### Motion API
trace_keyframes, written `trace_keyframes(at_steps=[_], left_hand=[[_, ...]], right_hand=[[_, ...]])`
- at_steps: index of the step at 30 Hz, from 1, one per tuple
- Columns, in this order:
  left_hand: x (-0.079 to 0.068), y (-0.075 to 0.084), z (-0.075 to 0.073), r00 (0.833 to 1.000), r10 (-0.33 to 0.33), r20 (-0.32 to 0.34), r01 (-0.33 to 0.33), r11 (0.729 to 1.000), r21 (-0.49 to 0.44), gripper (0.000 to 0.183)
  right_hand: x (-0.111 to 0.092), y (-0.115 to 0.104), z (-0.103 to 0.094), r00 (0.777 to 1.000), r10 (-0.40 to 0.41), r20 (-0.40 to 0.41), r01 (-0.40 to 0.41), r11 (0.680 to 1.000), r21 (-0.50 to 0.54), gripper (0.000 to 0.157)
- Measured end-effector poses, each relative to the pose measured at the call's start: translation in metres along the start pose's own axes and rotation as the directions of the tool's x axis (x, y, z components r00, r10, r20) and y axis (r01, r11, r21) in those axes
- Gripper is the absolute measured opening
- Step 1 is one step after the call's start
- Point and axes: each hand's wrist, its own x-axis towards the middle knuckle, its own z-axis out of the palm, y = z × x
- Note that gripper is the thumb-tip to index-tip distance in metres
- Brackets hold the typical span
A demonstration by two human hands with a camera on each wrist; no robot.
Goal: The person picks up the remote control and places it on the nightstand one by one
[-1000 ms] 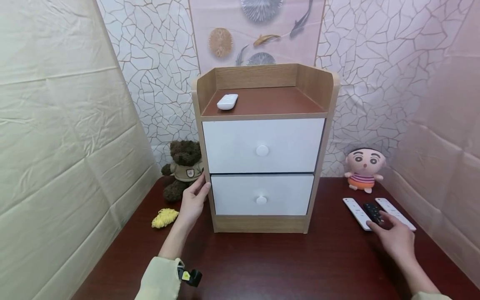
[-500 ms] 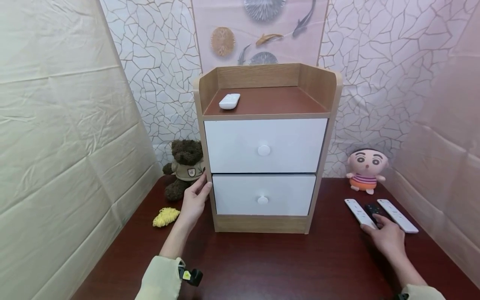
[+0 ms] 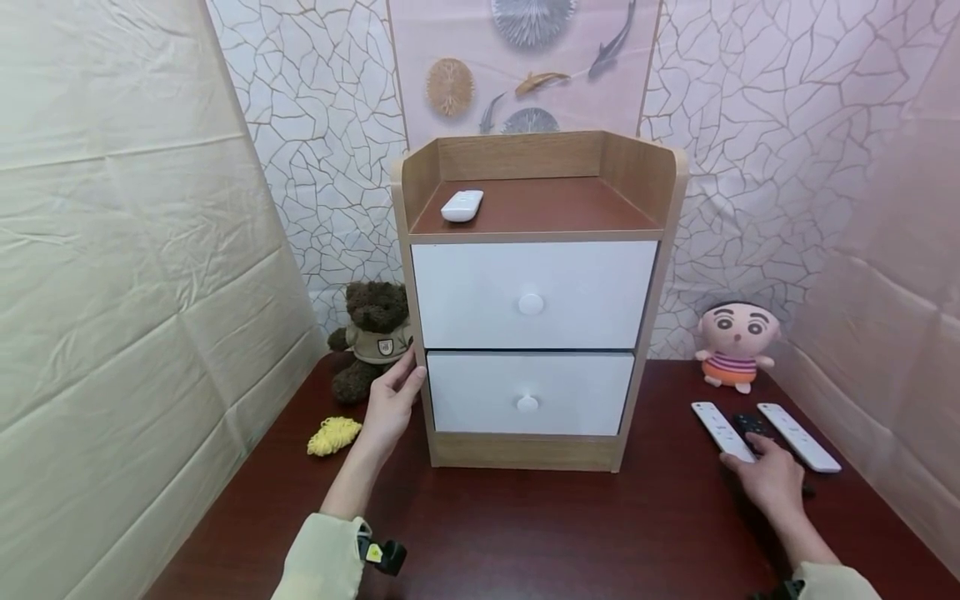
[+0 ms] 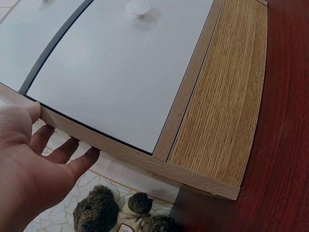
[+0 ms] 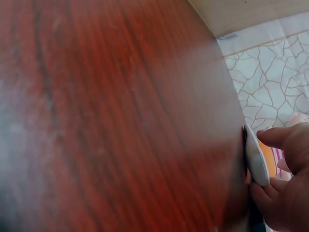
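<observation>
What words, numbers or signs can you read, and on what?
None I can read.
Too small: badge on the teddy bear.
Too small: marks on the white remotes and black remote near the right hand.
Too small: sign on the yellow wrist tag.
Too small: mark on the cabinet.

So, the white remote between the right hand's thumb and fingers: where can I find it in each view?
Head: the white remote lies at lower right, just left of the black remote.
Left wrist: not in this picture.
Right wrist: near the right edge, below middle, at the right hand.
Landmark in all three: the white wall with crack-like lines.
</observation>
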Motion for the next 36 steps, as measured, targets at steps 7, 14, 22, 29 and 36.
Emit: trace_keyframes(at_steps=[7, 14, 22, 29, 36], left_hand=[[0.000, 0.001, 0.000, 1.000, -0.006, -0.002, 0.006, 1.000, 0.006, 0.057], [0.001, 0.002, 0.000, 1.000, -0.001, 0.004, 0.001, 1.000, 0.013, 0.057], [0.000, 0.002, -0.001, 1.000, -0.013, 0.008, 0.013, 1.000, -0.005, 0.057], [0.001, 0.000, 0.000, 1.000, -0.004, 0.008, 0.004, 1.000, -0.019, 0.057], [0.000, 0.000, 0.000, 1.000, 0.014, 0.007, -0.014, 0.999, -0.032, 0.056]], right_hand=[[0.002, 0.001, 0.003, 1.000, 0.029, 0.004, -0.029, 1.000, 0.009, 0.061], [0.004, 0.001, 0.007, 0.999, 0.042, -0.022, -0.042, 0.999, -0.003, 0.060], [0.004, 0.001, 0.006, 0.996, 0.092, -0.010, -0.092, 0.996, -0.016, 0.059], [-0.002, -0.004, 0.005, 0.988, 0.142, -0.058, -0.140, 0.989, 0.037, 0.055], [-0.007, -0.011, -0.004, 0.956, 0.283, -0.072, -0.262, 0.939, 0.222, 0.057]])
